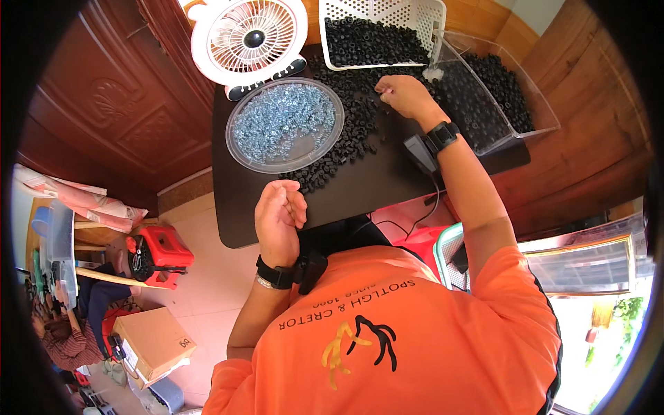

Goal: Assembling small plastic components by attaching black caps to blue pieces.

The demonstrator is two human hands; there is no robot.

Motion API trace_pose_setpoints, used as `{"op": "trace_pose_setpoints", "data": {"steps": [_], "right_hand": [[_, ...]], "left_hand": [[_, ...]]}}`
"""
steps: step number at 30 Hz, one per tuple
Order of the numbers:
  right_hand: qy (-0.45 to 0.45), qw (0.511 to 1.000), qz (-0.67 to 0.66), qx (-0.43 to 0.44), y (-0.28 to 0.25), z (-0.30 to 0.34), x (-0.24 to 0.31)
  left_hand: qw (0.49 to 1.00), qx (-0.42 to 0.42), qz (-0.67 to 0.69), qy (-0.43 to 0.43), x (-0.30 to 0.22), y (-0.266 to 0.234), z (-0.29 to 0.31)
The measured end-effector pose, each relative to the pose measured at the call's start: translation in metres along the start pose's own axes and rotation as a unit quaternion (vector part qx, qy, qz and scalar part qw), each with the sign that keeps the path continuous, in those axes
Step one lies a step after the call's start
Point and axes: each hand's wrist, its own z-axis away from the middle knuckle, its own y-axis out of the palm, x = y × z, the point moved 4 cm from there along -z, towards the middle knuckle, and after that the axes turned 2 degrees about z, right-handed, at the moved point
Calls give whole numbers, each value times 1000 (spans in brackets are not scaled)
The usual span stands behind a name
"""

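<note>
My left hand is at the near edge of the dark table, fingers curled toward the palm; whatever they hold, if anything, is hidden. Farther off, my right hand is closed above the right side of a loose heap of small black ring-like parts. Its fingertips are pressed together, and I cannot make out what is in them. To the left of the heap lies a round clear tray, filled with small transparent bluish pieces. The heap runs along the tray's right side down toward my left hand.
A white perforated basket of black parts stands at the back. Right of it, a clear plastic box holds more. A white fan stands back left. Lower left are a red stool and a cardboard box.
</note>
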Motion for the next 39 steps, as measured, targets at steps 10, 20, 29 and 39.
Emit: {"op": "trace_pose_setpoints", "data": {"steps": [10, 20, 29, 39], "right_hand": [[-34, 997, 64, 33, 23, -22, 14], [-209, 918, -333, -59, -46, 89, 133], [-272, 911, -305, -53, -33, 131, 169], [-294, 919, -255, -61, -23, 130, 176]], "left_hand": [[1000, -4, -2, -10, 1, 2, -1], [996, 63, -66, -1, -2, 24, -2], [991, 114, -66, -13, -1, 42, 5], [992, 99, -75, -36, -2, 28, 9]]}}
